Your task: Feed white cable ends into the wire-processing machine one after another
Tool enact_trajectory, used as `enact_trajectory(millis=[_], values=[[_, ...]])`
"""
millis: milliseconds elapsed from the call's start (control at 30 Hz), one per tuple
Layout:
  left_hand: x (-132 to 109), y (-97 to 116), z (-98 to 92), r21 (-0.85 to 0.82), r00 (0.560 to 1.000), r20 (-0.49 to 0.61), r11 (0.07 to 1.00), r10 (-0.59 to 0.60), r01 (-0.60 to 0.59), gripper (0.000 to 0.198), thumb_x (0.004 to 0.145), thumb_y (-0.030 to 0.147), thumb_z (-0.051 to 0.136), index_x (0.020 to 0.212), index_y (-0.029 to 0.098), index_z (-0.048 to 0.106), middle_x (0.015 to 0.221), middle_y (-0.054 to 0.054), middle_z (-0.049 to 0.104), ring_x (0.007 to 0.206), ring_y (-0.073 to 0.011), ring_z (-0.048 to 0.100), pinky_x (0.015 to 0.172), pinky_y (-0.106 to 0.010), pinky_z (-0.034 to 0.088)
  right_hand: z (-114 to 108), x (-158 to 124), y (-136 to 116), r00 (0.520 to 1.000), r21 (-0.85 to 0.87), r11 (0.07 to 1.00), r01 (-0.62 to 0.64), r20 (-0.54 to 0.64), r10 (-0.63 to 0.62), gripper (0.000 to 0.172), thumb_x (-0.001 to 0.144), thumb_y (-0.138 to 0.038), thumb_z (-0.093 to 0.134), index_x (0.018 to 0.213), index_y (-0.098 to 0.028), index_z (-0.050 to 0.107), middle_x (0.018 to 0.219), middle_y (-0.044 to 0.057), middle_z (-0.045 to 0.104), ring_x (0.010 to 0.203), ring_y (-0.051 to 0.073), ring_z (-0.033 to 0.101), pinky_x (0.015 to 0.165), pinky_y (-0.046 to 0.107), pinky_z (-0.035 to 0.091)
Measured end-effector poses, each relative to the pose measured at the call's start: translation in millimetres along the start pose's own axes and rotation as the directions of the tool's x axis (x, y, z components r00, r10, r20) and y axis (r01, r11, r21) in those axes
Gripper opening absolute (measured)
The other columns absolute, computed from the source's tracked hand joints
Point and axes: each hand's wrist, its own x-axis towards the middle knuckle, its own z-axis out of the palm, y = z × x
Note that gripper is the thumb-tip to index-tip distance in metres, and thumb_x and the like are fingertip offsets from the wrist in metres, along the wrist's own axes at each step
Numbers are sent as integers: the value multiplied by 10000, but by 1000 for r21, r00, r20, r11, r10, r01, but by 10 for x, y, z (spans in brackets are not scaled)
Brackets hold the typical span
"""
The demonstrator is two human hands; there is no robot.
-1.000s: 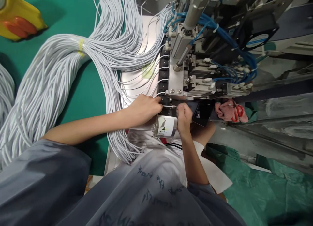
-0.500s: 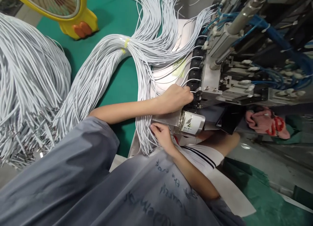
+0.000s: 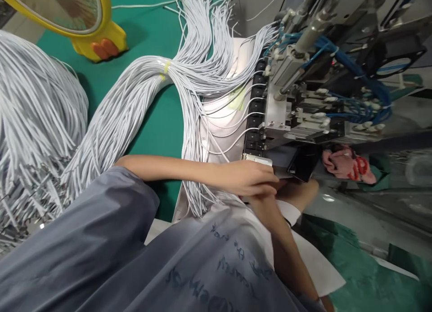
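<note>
My left hand (image 3: pixel 248 178) reaches across in front of the black slotted row (image 3: pixel 254 123) of the machine. Its fingers are bent together; what they hold, if anything, is hidden. Directly beneath it, my right hand (image 3: pixel 265 204) meets the left fingertips, and its own fingers are covered. A thin white cable (image 3: pixel 219 146) runs from the bundle towards my left hand. Several other white cables curve into the black slots. The large bundle of white cables (image 3: pixel 191 136), tied with a yellow band (image 3: pixel 166 67), hangs over the table edge beside my left forearm.
A machine with metal cylinders (image 3: pixel 290 69) and blue air tubes (image 3: pixel 364 73) stands right. More white cables (image 3: pixel 37 109) are heaped at left. A yellow fan (image 3: pixel 97 42) stands on the green tabletop (image 3: pixel 145 28). A pink cloth (image 3: pixel 347 163) and dark phone-like object (image 3: pixel 304 161) lie right.
My left hand has moved from the black slots down towards me, leaving a cable end in a slot. My right hand has moved right from the bundle to meet it. The view has shifted slightly.
</note>
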Motion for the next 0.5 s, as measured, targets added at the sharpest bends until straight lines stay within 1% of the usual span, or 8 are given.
enact_trajectory(millis=[67,100,167,233,300,367,433,500], values=[[19,-41,-53,-118,996,-21,990,-85,82,339,943,372,428,1073,110,598,1013,-109,619,908,-153,586,776,-241,445,-318,6,-19,997,21,997,-70,-24,71,126,778,-266,595,725,-182,673,662,22,660,630,181,596,576,291,476],[32,-62,-78,-155,992,-38,981,-120,112,339,930,376,457,1076,106,603,1003,-106,623,895,-153,592,773,-243,448,-434,8,-35,992,71,991,-109,-56,114,111,758,-278,634,724,-181,677,673,18,664,622,173,599,568,283,474],[54,-89,-112,-222,982,-89,964,-166,143,309,916,335,495,1090,106,610,963,-89,638,844,-137,602,756,-234,451,-557,17,-72,970,234,962,-137,-164,178,120,701,-300,707,711,-187,669,639,4,646,567,154,586,531,274,470],[68,-87,-129,-267,978,-119,954,-172,135,265,917,266,491,1089,110,619,928,-73,648,811,-120,605,743,-222,451,-553,30,-104,943,415,904,-104,-248,223,160,661,-321,742,706,-198,649,571,-16,606,495,133,549,488,269,461],[72,-64,-136,-281,978,-129,952,-162,121,231,916,211,469,1040,115,638,887,-61,649,782,-111,599,719,-213,449,-489,44,-129,932,550,833,-61,-268,245,206,652,-367,743,732,-205,644,558,-20,594,475,126,534,481,276,469],[69,-37,-139,-282,976,-142,952,-167,122,219,907,177,451,977,122,652,844,-51,642,749,-108,589,686,-208,449,-433,51,-146,939,632,774,-38,-242,244,278,665,-457,709,755,-200,652,604,7,617,505,139,555,493,297,488],[66,-19,-139,-282,971,-159,950,-180,131,220,894,158,443,931,130,657,810,-44,634,716,-105,579,656,-204,448,-415,47,-153,945,680,733,-36,-215,246,355,687,-535,660,769,-190,663,642,33,633,529,153,570,498,314,500],[65,-12,-139,-283,969,-166,951,-180,128,226,883,149,437,901,134,662,787,-42,630,693,-102,573,638,-201,445,-425,40,-146,948,701,711,-56,-187,259,377,698,-556,643,771,-187,668,640,38,634,532,155,572,502,318,503]])
